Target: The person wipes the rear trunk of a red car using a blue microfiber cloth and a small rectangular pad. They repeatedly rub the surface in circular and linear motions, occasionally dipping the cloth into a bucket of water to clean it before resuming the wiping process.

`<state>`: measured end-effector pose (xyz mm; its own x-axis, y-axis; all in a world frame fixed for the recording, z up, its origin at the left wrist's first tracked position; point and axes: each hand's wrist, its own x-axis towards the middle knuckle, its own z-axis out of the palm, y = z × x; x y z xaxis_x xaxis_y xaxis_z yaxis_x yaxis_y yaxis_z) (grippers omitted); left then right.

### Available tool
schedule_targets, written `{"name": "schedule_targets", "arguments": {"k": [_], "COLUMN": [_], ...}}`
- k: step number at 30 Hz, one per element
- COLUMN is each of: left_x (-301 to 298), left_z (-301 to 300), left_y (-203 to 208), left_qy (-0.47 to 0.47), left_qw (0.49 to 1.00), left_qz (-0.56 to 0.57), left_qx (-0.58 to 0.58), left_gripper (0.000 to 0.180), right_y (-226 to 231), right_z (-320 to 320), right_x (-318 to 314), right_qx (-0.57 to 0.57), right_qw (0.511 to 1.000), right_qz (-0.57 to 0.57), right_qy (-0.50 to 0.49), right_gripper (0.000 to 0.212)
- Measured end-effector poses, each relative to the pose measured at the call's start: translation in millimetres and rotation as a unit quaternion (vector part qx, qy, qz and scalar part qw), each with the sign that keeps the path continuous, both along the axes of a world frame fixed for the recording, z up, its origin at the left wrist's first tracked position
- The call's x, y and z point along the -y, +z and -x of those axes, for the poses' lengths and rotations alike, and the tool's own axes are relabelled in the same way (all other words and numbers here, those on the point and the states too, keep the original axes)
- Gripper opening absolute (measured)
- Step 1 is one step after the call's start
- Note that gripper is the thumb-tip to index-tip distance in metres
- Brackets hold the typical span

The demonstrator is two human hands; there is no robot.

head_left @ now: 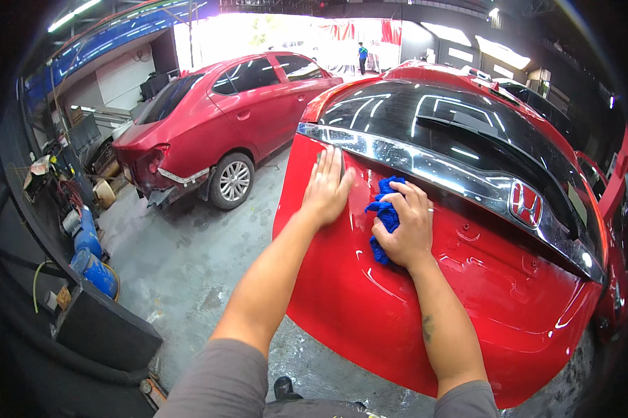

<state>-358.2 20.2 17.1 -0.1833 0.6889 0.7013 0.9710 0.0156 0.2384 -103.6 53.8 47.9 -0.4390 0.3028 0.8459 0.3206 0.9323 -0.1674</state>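
Observation:
A red car tailgate (342,279) with a chrome trim strip (411,155) lies right in front of me. My left hand (326,187) rests on its upper left part, fingers stretched out and close together. Beneath those fingers the edge of a dark flat pad (342,164) shows; most of it is hidden. To the right, my right hand (408,226) grips a crumpled blue cloth (386,209) against the red panel. Whitish wet smears mark the paint between and around both hands.
The dark rear window and wiper (460,127) sit above the trim. A second red car (248,104) with a stripped rear end stands to the left. Blue drums (95,272) and a dark post base (108,327) line the left side. Far off, a person (363,58) stands near the opening.

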Motion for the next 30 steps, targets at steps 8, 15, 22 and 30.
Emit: {"name": "schedule_targets", "arguments": {"k": [8,15,22,30], "left_x": [142,13,162,1], "left_z": [-121,-18,-85,36], "left_y": [-82,2,-92,6], "left_qy": [-0.082,-0.029,-0.104,-0.015], "left_qw": [0.99,0.999,0.987,0.997], "left_qz": [0.116,-0.001,0.122,0.042], "left_qx": [0.004,0.039,0.026,0.061], "left_gripper": [0.091,0.083,0.1,0.087], "right_y": [-6,1,2,0], "right_z": [-11,-1,-3,0], "right_x": [-10,-1,-7,-5], "right_qx": [0.008,0.01,0.009,0.013], "right_qw": [1.0,1.0,1.0,1.0], "right_qz": [-0.002,0.003,0.0,0.017], "right_qy": [-0.02,-0.005,-0.01,0.009], "right_gripper": [0.039,0.038,0.037,0.038]}}
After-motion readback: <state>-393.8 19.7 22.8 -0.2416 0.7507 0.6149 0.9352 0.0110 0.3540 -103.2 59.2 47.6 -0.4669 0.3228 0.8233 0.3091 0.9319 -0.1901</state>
